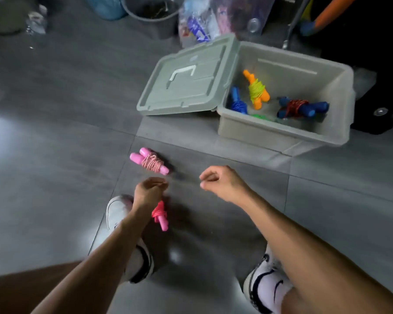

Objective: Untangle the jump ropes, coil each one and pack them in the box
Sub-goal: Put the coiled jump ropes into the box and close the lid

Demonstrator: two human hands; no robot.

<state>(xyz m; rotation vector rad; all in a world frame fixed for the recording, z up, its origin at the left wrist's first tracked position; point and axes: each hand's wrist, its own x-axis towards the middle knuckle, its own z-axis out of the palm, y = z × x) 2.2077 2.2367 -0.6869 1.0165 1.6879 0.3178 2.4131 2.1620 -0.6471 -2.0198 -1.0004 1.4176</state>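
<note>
Left hand: my left hand (pixel 150 189) is curled around the top of a bright pink plastic-handled jump rope wound with red cord (pixel 160 215), which hangs below the fist. My guess is I'm holding it by one end so the coil stays tight.

Right hand: my right hand (pixel 216 181) has its fingers curled in and I can't spot anything in it, though there's blur.

Floor bundle: a pale pink jump rope wrapped in pink-and-white cord (pixel 150 161) lies on the grey tile floor (pixel 55 143) at about 11 o'clock from my left hand, coiled and probably waiting its turn.

Box: the grey translucent plastic storage box (pixel 281 134) sits at 1 o'clock, its hinged lid (pixel 186 80) flopped open to the left so I can drop stuff in.

Packed: an orange-handled rope with yellow-green cord (pixel 256 89), a blue-handled rope with red cord (pixel 302 108) and a blue rope (pixel 237 102) are already inside.

Writing: there's an embossed mark on the lid, too blurry to read.
</note>
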